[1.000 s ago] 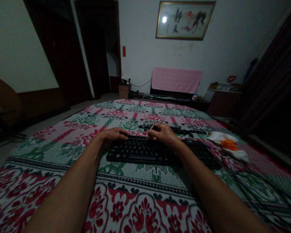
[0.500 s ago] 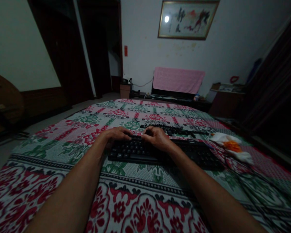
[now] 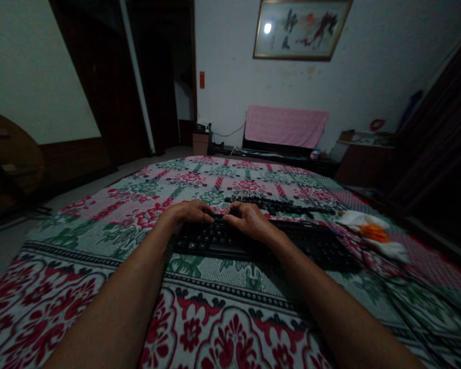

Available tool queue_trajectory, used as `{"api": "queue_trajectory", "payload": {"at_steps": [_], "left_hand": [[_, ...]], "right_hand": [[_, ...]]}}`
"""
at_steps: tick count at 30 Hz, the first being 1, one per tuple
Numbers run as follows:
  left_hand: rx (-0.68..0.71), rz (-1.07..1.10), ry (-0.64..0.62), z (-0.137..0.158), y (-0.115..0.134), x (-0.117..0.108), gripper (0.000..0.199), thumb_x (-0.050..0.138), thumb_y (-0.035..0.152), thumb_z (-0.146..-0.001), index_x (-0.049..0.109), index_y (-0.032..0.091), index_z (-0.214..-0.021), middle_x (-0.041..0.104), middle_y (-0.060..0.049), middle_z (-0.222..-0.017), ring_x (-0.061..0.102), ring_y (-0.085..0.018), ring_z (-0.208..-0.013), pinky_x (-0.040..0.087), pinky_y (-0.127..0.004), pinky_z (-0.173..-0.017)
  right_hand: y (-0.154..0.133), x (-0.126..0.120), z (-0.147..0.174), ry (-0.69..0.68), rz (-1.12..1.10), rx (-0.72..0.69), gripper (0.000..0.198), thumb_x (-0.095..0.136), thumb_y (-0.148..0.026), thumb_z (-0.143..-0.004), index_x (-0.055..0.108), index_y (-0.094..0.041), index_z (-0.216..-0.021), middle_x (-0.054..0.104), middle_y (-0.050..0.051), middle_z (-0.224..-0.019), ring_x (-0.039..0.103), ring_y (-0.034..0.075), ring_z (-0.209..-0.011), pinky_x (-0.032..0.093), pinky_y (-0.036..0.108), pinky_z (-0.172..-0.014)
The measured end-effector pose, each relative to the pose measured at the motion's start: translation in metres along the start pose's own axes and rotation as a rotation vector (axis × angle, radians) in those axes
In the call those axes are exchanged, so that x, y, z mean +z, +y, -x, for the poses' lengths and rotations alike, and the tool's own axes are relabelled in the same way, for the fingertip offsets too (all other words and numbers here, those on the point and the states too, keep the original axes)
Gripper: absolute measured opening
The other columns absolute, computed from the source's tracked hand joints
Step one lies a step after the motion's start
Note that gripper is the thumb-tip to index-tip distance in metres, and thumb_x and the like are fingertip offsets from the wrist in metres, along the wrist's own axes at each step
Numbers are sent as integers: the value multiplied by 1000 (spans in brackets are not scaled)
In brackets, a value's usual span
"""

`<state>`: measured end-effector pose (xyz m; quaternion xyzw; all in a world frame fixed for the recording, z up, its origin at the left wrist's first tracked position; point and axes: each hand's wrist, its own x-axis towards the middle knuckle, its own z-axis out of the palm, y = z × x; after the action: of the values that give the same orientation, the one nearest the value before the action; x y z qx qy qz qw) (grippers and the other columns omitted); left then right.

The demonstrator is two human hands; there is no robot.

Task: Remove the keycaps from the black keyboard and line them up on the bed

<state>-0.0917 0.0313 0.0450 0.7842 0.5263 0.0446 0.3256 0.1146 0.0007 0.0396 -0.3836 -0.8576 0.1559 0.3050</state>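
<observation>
A black keyboard (image 3: 211,246) lies on the flowered cloth, some rows of its keys showing at the left and right. My left hand (image 3: 194,211) is at its back left edge, thumb over the top keys and fingers bent past the edge, closed on the keyboard. Just to the right, my right hand (image 3: 249,220) is closed with thumb and forefinger curled together over the back rows. What sits between those fingertips is too small and dark to tell. Small black pieces that look like loose keycaps (image 3: 292,207) lie in a strip behind the keyboard.
A white and orange crumpled packet (image 3: 375,233) rests right of the keyboard. Dark cables (image 3: 397,292) run across the cloth (image 3: 234,333) at the right. A pink towel (image 3: 286,125) hangs over something by the far wall, below a framed picture (image 3: 301,31).
The view has shifted slightly, so everything sits a little further right. My left thumb has come a bit closer to the right hand; otherwise both hands hold their places.
</observation>
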Motion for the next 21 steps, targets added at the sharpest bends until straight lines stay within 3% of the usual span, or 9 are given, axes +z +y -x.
{"api": "queue_trajectory", "payload": {"at_steps": [7, 11, 21], "left_hand": [[-24, -145, -23, 5, 18, 1, 55, 52, 49, -72, 55, 18, -118, 62, -4, -113, 57, -18, -99, 43, -21, -79], [-48, -198, -15, 4, 21, 2, 56, 54, 46, -71, 53, 19, -120, 60, -4, -117, 56, -18, -101, 42, -21, -81], [-46, -180, -6, 4, 23, 6, 53, 56, 47, -67, 59, 21, -113, 65, -3, -105, 58, -20, -94, 43, -22, -75]], "right_hand": [[1, -1, 0, 16, -5, -26, 13, 54, -25, -78, 62, -15, -79, 53, -3, -60, 42, 7, -53, 29, 19, -54], [1, 1, 1, 1, 15, -19, 13, 55, -27, -78, 62, -16, -80, 52, -3, -58, 43, 8, -53, 28, 19, -53], [-2, 2, 1, -11, 28, -18, 12, 55, -26, -78, 61, -16, -81, 51, -3, -56, 43, 9, -52, 27, 20, -52]]}}
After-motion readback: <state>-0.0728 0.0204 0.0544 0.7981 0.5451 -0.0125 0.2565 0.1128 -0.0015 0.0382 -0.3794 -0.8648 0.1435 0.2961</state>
